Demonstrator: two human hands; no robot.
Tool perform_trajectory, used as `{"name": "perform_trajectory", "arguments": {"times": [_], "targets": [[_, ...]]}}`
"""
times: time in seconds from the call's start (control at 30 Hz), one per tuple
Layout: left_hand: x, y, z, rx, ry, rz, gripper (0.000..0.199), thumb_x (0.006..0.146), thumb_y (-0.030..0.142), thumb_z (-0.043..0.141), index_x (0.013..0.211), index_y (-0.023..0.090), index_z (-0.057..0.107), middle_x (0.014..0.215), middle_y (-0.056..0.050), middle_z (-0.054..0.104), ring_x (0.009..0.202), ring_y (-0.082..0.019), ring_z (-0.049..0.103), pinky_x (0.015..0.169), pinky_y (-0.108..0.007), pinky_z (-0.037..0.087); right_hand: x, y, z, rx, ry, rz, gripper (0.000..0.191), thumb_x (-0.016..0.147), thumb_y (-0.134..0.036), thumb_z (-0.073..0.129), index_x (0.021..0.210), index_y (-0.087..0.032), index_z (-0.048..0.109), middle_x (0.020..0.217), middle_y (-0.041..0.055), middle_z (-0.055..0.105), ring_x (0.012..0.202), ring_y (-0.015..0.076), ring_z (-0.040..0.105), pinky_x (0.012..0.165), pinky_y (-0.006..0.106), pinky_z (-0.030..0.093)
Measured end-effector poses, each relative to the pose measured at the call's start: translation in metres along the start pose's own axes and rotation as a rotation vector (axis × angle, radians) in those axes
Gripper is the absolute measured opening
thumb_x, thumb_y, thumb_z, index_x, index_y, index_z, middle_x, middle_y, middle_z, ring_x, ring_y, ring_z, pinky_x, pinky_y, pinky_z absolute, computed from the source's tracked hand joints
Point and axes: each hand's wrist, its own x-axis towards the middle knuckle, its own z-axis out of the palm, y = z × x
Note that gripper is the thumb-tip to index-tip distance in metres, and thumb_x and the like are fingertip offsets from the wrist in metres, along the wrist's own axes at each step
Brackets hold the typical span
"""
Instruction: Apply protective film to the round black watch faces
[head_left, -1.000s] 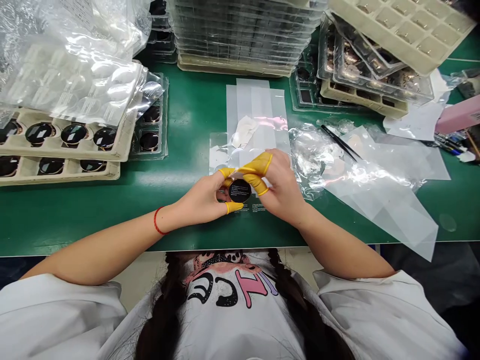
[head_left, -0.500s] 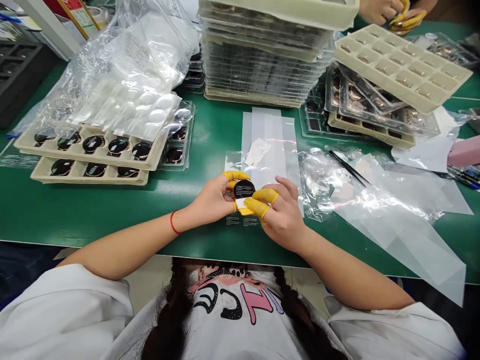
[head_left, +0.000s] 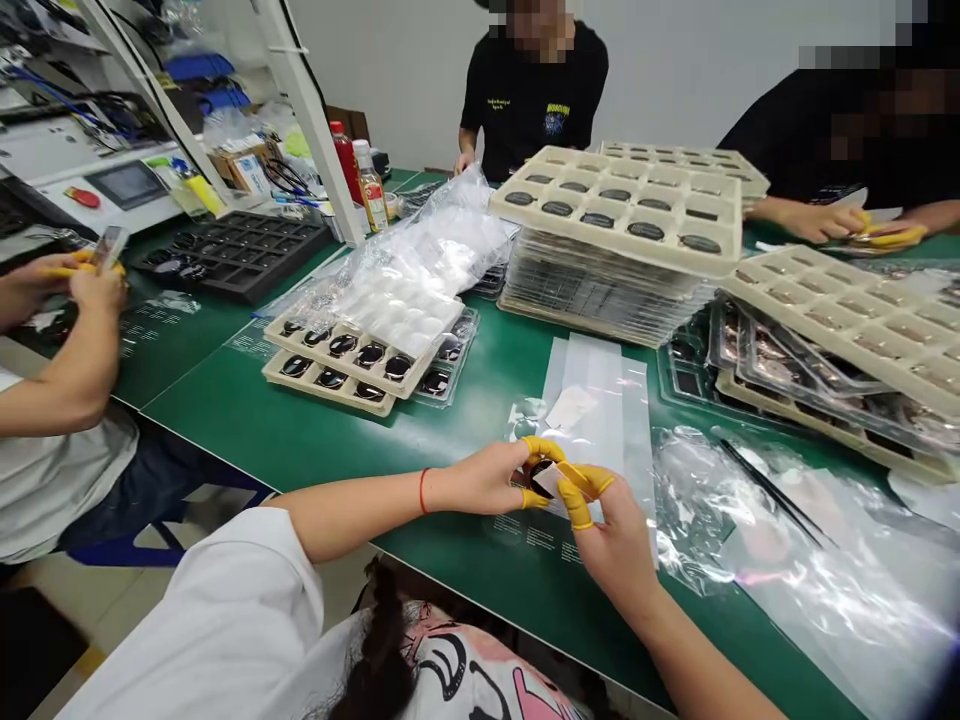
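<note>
1. What changed most is the view: the head camera now looks further up and across the green workbench, so the hands sit lower in the picture. The hands and the small black round disc stay together, in front of the person's chest.
2. The left hand, with a red string on its wrist, is clenched and grasps the disc at its edge, between fingers in yellow finger cots.
3. The right hand comes from the other side, and its yellow-covered fingers pinch a small white film tab lying on the disc (the fingers hide part of it, so this grip is not fully sure).
4. The disc is held in the air above a clear printed sheet, just in front of a long translucent film.
5. Nearest on the right lie black tweezers on crumpled plastic film; beige trays of black discs stand further left, and a co-worker's hand works across the bench
</note>
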Motion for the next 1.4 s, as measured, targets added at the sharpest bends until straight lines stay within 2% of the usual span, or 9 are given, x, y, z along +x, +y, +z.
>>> {"name": "perform_trajectory", "arguments": {"times": [0.13, 0.23, 0.37, 0.47, 0.6, 0.7, 0.87, 0.97, 1.4], "targets": [[-0.002, 0.000, 0.000, -0.045, -0.076, -0.042, 0.049, 0.058, 0.018, 0.077, 0.102, 0.029, 0.058, 0.084, -0.002, 0.066, 0.076, -0.021, 0.066, 0.068, -0.035, 0.056, -0.001, 0.010, 0.000, 0.103, -0.035, 0.264, 0.033, 0.091, -0.049, 0.049, 0.092, -0.019, 0.059, 0.085, 0.0101, 0.072, 0.079, 0.0253, 0.069, 0.067, 0.037, 0.054], [-0.003, 0.014, -0.033, -0.072, 0.043, -0.057, 0.048, 0.056, 0.017, 0.080, 0.098, 0.028, 0.059, 0.083, -0.002, 0.067, 0.074, -0.020, 0.067, 0.065, -0.034, 0.056, 0.007, 0.018, -0.008, 0.308, -0.124, 0.557, 0.045, 0.086, -0.060, 0.049, 0.100, -0.018, 0.058, 0.084, 0.0094, 0.073, 0.082, 0.0259, 0.071, 0.076, 0.041, 0.055], [-0.003, 0.058, -0.155, -0.054, 0.501, 0.026, 0.043, 0.069, 0.016, 0.074, 0.106, 0.022, 0.053, 0.094, -0.002, 0.064, 0.077, -0.012, 0.064, 0.072, -0.028, 0.054, 0.020, 0.027, -0.015, 0.449, -0.134, 0.802, 0.062, 0.076, -0.073, 0.052, 0.107, -0.018, 0.055, 0.088, 0.0085, 0.073, 0.089, 0.0263, 0.070, 0.090, 0.045, 0.052], [-0.013, 0.093, -0.263, -0.134, 1.154, 0.122, 0.047, 0.066, 0.000, 0.070, 0.104, 0.018, 0.050, 0.088, 0.000, 0.062, 0.069, -0.009, 0.061, 0.069, -0.025, 0.054, 0.026, 0.032, -0.015, 0.439, -0.162, 0.883, 0.073, 0.067, -0.079, 0.055, 0.108, -0.018, 0.056, 0.097, 0.0102, 0.072, 0.098, 0.0293, 0.068, 0.095, 0.046, 0.049], [-0.032, 0.110, -0.342, -0.197, 1.301, 0.067, 0.040, 0.073, -0.003, 0.065, 0.103, 0.017, 0.047, 0.080, 0.001, 0.060, 0.065, -0.007, 0.060, 0.067, -0.021, 0.053, 0.027, 0.037, -0.012, 0.381, -0.238, 0.941, 0.078, 0.062, -0.081, 0.054, 0.110, -0.020, 0.058, 0.107, 0.0102, 0.071, 0.106, 0.0313, 0.064, 0.096, 0.045, 0.048], [-0.036, 0.096, -0.345, -0.234, 1.285, 0.012, 0.029, 0.077, 0.003, 0.067, 0.098, 0.015, 0.051, 0.075, 0.001, 0.060, 0.058, -0.005, 0.057, 0.057, -0.016, 0.048, 0.028, 0.038, -0.012, 0.385, -0.247, 0.952, 0.077, 0.063, -0.080, 0.054, 0.111, -0.020, 0.059, 0.109, 0.0094, 0.071, 0.107, 0.0305, 0.063, 0.096, 0.043, 0.048], [-0.023, 0.059, -0.309, -0.250, 1.121, -0.124, 0.011, 0.087, 0.017, 0.063, 0.082, 0.010, 0.057, 0.065, 0.003, 0.054, 0.044, -0.001, 0.040, 0.040, -0.013, 0.030, 0.027, 0.041, -0.011, 0.366, -0.237, 0.915, 0.070, 0.064, -0.076, 0.055, 0.103, -0.019, 0.063, 0.108, 0.0095, 0.071, 0.103, 0.0304, 0.064, 0.087, 0.040, 0.051], [-0.015, 0.046, -0.290, -0.247, 1.014, -0.211, 0.018, 0.092, 0.027, 0.057, 0.086, 0.010, 0.058, 0.066, 0.005, 0.053, 0.047, -0.002, 0.041, 0.041, -0.014, 0.035, 0.024, 0.044, -0.008, 0.349, -0.239, 0.867, 0.063, 0.066, -0.072, 0.055, 0.098, -0.018, 0.064, 0.105, 0.0100, 0.072, 0.097, 0.0297, 0.065, 0.081, 0.039, 0.052], [0.020, 0.045, -0.256, -0.230, 0.911, -0.241, 0.012, 0.078, 0.017, 0.065, 0.076, 0.014, 0.054, 0.058, 0.001, 0.058, 0.035, -0.001, 0.037, 0.035, -0.013, 0.025, 0.010, 0.052, 0.019, 0.402, -0.075, 0.673, 0.050, 0.075, -0.067, 0.057, 0.089, -0.019, 0.065, 0.096, 0.0116, 0.071, 0.090, 0.0272, 0.066, 0.082, 0.044, 0.053]]}}
